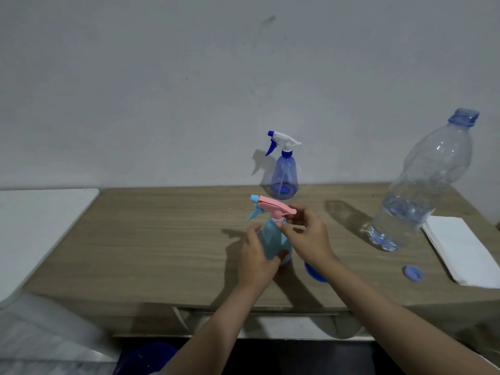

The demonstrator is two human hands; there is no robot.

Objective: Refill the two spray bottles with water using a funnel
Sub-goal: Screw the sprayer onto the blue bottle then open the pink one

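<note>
A light blue spray bottle [273,239] with a pink spray head [273,207] stands near the middle of the wooden table [162,239]. My left hand [257,258] grips its body from the left. My right hand [305,234] pinches the pink collar below the spray head. Behind it, by the wall, a darker blue spray bottle [284,177] with a white and blue head stands upright. A blue funnel [313,273] lies on the table, mostly hidden under my right wrist. A large clear water bottle [422,185], uncapped, stands at the right, with a little water at its bottom.
The water bottle's blue cap [413,273] lies on the table near a stack of white paper napkins [465,250] at the right edge. A white surface [35,228] adjoins the table on the left. A blue tub [146,358] sits below the table's front edge.
</note>
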